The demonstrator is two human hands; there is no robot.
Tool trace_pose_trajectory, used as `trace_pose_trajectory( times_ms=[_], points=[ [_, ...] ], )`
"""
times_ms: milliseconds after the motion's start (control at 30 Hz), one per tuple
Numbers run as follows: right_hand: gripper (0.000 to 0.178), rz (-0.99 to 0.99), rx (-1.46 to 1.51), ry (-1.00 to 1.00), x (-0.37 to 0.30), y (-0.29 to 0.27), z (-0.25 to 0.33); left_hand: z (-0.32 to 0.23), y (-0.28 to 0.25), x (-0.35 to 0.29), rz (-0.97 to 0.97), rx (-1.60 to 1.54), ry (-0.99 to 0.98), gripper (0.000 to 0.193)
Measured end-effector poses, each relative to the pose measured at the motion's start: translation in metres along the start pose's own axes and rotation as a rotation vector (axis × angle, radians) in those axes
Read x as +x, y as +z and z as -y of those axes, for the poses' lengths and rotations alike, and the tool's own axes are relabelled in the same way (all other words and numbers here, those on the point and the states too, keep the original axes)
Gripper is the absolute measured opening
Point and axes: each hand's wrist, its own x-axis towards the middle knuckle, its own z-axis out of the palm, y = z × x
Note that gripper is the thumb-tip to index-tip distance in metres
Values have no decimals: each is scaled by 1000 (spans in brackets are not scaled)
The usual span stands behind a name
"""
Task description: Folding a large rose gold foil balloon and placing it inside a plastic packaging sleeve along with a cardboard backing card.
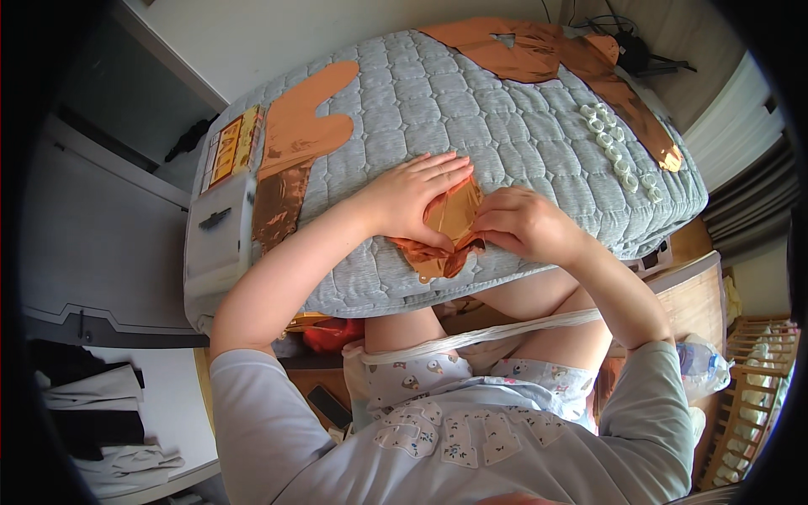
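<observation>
Since the quilted grey mattress (412, 101) spanning the middle of the frame looks padded, it could give under pressure and let thin sheeting crease. Across its upper right lies a long copper foil sheet (505, 50), and at upper left a lobed foil sheet (307, 118); a sweeping forearm could drag the latter, as it lies near the left arm. The crumpled foil piece (459, 210), at the centre near the mattress's lower edge, seems likeliest to suffer: pulling one side while the other is pinned might tear it.

The left hand (412, 198) is spread, fingers extended along the foil's upper left and thumb across its lower part, pressing rather than gripping. The right hand (522, 223) is curled, thumb and fingertips apparently pinching the foil's right edge. White rings (608, 145) at upper right could scatter if knocked.

Hidden by the hands are much of the foil's left side and right edge, so its full outline is unclear. The right fingertips' exact contact is hard to make out.
</observation>
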Motion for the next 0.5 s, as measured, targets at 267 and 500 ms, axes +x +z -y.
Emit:
trace_pose_trajectory(
  times_ms=[267,500],
  points=[
    [10,34,83,295,9,-5,5,11,10,-6,-43,109,77,84],
    [13,-46,-8,503,17,10,14,10,11,-8,-30,84,55,74]
  ],
)
